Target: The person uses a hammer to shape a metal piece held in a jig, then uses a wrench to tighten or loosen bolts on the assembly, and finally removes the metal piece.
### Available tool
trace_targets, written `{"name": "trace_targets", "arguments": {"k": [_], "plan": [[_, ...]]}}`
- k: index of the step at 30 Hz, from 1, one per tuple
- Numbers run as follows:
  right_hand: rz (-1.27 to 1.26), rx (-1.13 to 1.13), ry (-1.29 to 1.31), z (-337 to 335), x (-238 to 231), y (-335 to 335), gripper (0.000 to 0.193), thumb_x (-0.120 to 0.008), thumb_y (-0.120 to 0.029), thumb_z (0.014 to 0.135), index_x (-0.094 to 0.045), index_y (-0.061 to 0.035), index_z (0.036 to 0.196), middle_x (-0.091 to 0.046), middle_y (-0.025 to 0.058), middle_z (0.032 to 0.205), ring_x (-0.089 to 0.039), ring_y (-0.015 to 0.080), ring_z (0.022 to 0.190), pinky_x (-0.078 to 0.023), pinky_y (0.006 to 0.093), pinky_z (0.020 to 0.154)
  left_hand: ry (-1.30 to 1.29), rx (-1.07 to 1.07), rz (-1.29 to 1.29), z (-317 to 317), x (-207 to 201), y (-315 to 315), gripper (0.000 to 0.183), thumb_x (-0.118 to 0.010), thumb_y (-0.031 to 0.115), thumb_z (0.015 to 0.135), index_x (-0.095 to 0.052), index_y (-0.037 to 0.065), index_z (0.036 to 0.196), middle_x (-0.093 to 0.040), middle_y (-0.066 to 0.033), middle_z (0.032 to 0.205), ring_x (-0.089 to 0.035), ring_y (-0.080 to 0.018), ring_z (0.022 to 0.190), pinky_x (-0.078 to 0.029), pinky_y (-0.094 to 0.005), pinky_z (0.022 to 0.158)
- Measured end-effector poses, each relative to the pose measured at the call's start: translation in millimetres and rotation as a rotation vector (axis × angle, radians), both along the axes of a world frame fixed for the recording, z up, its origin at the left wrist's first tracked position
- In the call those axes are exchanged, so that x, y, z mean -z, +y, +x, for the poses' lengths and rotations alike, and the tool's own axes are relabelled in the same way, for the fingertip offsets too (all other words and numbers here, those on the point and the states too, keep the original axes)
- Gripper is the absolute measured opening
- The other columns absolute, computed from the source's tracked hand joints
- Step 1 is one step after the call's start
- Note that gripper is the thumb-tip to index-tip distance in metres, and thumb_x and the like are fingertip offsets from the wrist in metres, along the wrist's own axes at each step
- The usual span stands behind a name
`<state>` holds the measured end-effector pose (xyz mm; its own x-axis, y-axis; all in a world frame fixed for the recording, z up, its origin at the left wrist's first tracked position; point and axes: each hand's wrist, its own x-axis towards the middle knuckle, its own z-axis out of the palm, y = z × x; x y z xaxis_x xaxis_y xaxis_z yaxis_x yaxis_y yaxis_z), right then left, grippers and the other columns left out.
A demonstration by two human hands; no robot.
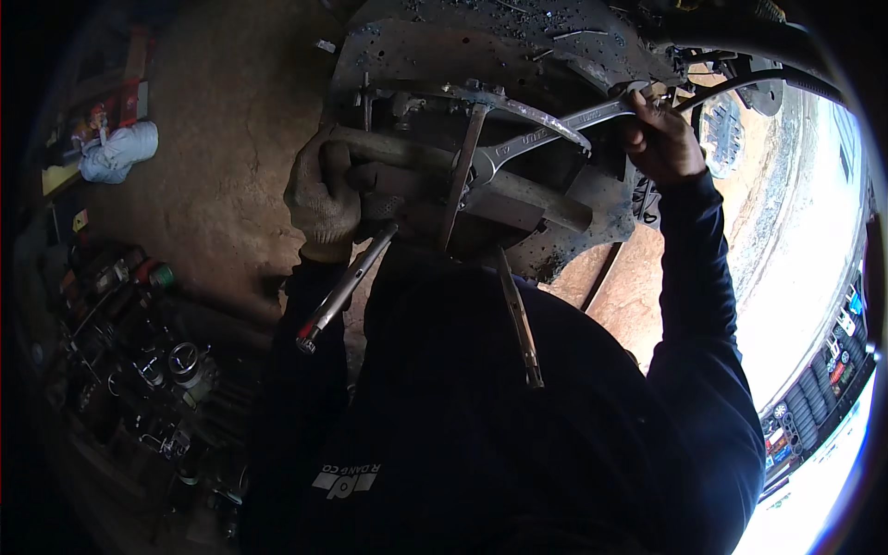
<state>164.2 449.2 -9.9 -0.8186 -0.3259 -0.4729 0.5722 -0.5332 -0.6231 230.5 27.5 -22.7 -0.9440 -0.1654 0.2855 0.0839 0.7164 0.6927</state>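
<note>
My right hand (664, 139), bare, is closed around the far right end of a long silver combination wrench (541, 139). The wrench slants down to the left, and its other end lies against a flat upright metal bar (460, 185) of a curved steel bracket (527, 109). Whether it sits on a bolt there, I cannot tell. In a pale knit work glove, my left hand (324, 190) is wrapped around the left end of a thick grey metal pipe (546, 202). The pipe runs under the bracket, beside a dark rectangular metal block (504, 211).
Two slim metal rods, one silver with a red band (347, 289) and one brownish (519, 319), jut toward my body. Behind the bracket lies a worn metal plate (416, 46) with scattered filings. Dark machine parts (157, 370) crowd the lower left; a black hose (758, 79) curves at upper right.
</note>
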Motion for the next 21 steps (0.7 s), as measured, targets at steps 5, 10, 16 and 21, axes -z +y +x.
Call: {"name": "trace_targets", "arguments": {"k": [5,10,16,21], "plan": [[0.169,-0.026,-0.037,7,-26,-24,0.029,-0.057,-0.03,0.104,-0.062,-0.0015,0.107,-0.071,0.0076,0.087,-0.067,0.0144,0.067,-0.049,0.0231,0.057,-0.049,-0.006,0.077,3,16,-10,0.027,-0.064,0.022,0.099,-0.068,0.004,0.118,-0.072,-0.0154,0.105,-0.073,-0.0269,0.092,-0.059,-0.0362,0.077],[0.997,0.025,0.514,-6,-7,-13,0.035,-0.065,-0.023,0.099,-0.059,0.0009,0.124,-0.071,0.0091,0.083,-0.07,0.018,0.075,-0.054,0.0258,0.062,-0.08,-0.008,0.077,4,13,-11,0.026,-0.065,0.021,0.098,-0.069,0.003,0.116,-0.072,-0.0154,0.104,-0.073,-0.0269,0.091,-0.059,-0.0368,0.077],[1.572,-0.277,1.031,-63,-21,-15,0.041,-0.066,-0.007,0.096,-0.056,-0.0017,0.135,-0.066,0.0034,0.093,-0.066,0.0122,0.079,-0.055,0.0252,0.069,-0.056,-0.062,-0.009,1,-11,11,0.047,-0.055,0.048,0.101,-0.07,0.004,0.111,-0.074,-0.0093,0.09,-0.071,-0.0198,0.081,-0.055,-0.033,0.075],[1.089,-0.515,0.721,-114,-49,-81,0.027,-0.054,-0.025,0.106,-0.066,-0.0011,0.099,-0.064,0.0106,0.08,-0.066,0.016,0.081,-0.052,0.0386,0.07,-0.142,-0.06,0.045,3,-3,0,0.035,-0.059,0.035,0.099,-0.069,0.005,0.115,-0.073,-0.0136,0.097,-0.072,-0.0273,0.088,-0.056,-0.0386,0.077]]}}
